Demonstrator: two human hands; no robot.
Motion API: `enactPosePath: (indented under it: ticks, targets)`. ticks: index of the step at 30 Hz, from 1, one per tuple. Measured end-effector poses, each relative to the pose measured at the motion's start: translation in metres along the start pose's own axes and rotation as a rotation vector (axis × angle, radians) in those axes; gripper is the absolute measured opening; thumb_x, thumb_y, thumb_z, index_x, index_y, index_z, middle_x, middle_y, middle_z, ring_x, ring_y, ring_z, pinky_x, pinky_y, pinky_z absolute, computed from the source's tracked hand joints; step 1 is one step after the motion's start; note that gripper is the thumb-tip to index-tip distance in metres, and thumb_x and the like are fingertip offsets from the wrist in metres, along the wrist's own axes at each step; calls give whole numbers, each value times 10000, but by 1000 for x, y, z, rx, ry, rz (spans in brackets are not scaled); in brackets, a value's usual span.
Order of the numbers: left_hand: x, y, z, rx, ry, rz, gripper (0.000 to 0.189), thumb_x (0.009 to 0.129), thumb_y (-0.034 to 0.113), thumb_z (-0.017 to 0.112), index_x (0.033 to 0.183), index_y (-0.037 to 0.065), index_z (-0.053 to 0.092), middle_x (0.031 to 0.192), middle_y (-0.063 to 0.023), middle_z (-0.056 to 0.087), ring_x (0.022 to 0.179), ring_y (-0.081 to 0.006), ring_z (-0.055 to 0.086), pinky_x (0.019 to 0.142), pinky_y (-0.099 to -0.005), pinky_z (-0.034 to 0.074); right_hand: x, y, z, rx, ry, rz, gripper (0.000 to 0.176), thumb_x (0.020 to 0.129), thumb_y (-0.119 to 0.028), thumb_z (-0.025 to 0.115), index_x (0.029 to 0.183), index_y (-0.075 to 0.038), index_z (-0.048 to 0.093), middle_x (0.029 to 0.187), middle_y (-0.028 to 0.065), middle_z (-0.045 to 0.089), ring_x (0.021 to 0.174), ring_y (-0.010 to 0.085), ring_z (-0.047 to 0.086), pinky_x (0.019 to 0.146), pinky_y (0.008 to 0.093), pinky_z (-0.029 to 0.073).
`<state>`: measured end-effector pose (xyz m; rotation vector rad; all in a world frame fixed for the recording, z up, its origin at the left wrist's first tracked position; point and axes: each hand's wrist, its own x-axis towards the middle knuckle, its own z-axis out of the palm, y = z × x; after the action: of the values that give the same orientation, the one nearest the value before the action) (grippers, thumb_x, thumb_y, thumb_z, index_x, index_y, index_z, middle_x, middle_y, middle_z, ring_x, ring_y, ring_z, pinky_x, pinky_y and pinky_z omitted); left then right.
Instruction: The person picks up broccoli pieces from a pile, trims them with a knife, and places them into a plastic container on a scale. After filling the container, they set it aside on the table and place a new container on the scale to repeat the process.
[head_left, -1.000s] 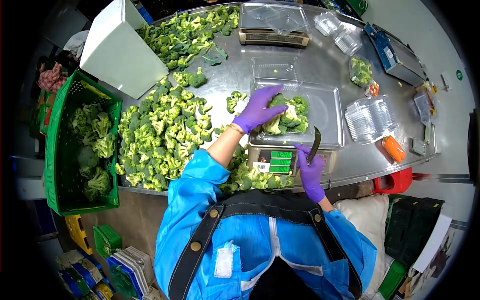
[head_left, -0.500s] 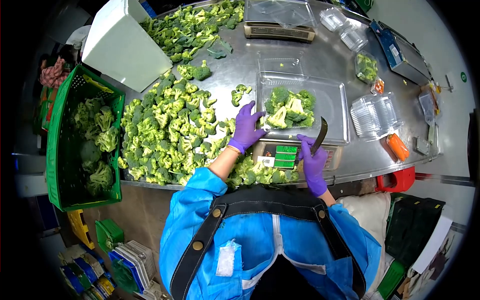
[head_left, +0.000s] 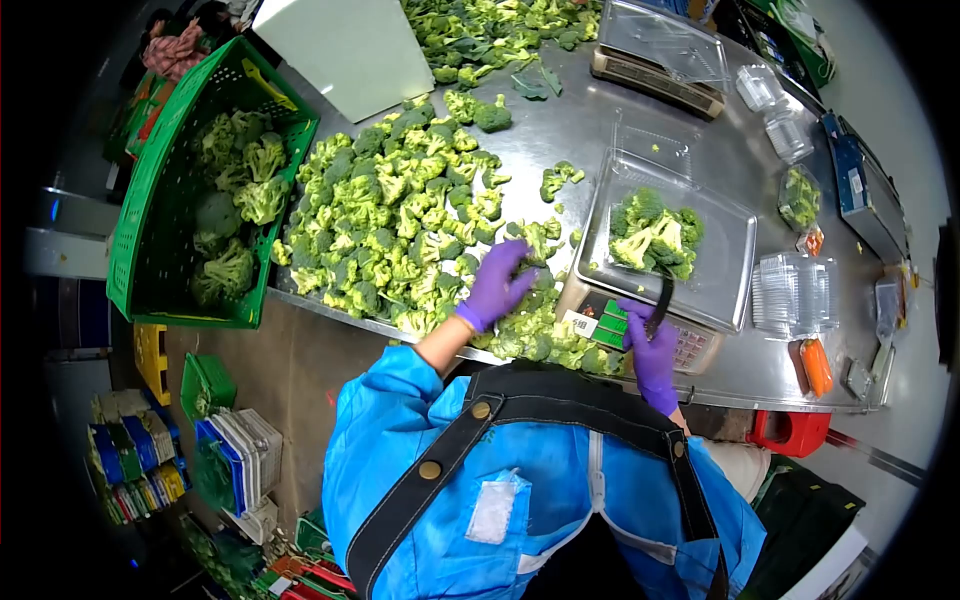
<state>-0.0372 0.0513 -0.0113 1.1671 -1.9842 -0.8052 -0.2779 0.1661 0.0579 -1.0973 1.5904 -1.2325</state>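
My left hand, in a purple glove, is at the right side of the broccoli pile. Its thumb and fingers are apart, with the fingertips at some loose florets. In my gloved right hand is a knife with a dark curved blade, pointing up and away from me, over the near edge of the scale's tray. Several broccoli florets lie in a clear plastic box on the metal tray of the scale. The scale's green display is lit.
A green crate with broccoli heads stands at the left. A white bin is tipped on the steel table behind the pile. A second scale stands at the back; clear boxes and an orange packet lie at right.
My left hand has left the box's edge and moved left to the florets. The knife stays in my right hand. My head has turned, so the table appears rotated and shifted right.
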Motion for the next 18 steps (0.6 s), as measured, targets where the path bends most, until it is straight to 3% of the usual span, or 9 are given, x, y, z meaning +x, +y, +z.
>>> enactPosePath:
  ticks: [2,4,5,8,11,13,15,18]
  targets:
    - [24,-47,-10,228,195,43,324,757,169,646,1049,48,571,1065,-146,574,964,-318,543,850,-387,430,3,-3,9,125,-147,92,193,886,-129,538,999,-5,634,541,9,517,457,58,453,434,208,353]
    - [46,-75,-25,368,280,-105,319,755,177,623,1038,38,570,1060,-165,565,979,-342,524,858,-391,424,5,-9,15,219,-174,125,201,886,-133,535,995,8,628,539,14,515,451,61,449,431,207,347]
    - [57,-91,-30,436,245,-205,334,752,180,621,1051,40,568,1060,-171,559,984,-352,516,851,-399,427,7,-14,18,317,-196,162,210,886,-137,533,992,21,622,537,18,513,445,64,445,429,206,341]
    - [81,-109,-32,552,325,-205,304,742,166,601,1021,47,575,1035,-168,557,922,-343,535,797,-418,440,7,-29,24,403,-211,218,287,899,-213,477,975,29,611,498,23,471,428,87,425,440,218,331]
    - [100,-116,-32,636,319,-196,316,723,150,601,1031,84,582,1039,-148,561,920,-317,544,776,-407,454,0,-25,25,495,-288,247,349,914,-269,408,1002,15,591,478,35,427,417,117,396,449,251,327]
    - [109,-123,-32,860,96,-283,306,730,136,575,1034,112,586,1021,-132,563,918,-290,550,755,-398,465,-4,-31,28,829,-491,467,369,923,-264,374,1071,24,550,504,48,428,430,123,385,460,251,328]
    - [115,-142,-30,913,205,-194,235,752,123,532,973,117,613,985,-114,571,897,-271,564,733,-395,476,0,-28,27,770,-550,455,387,931,-258,345,1114,39,513,527,58,426,428,125,366,462,250,327]
    - [123,-146,-42,854,83,-266,150,765,131,531,858,99,644,967,-106,607,836,-292,592,694,-384,485,4,-30,28,717,-512,475,385,931,-252,346,1114,45,509,539,57,428,440,124,376,461,250,332]
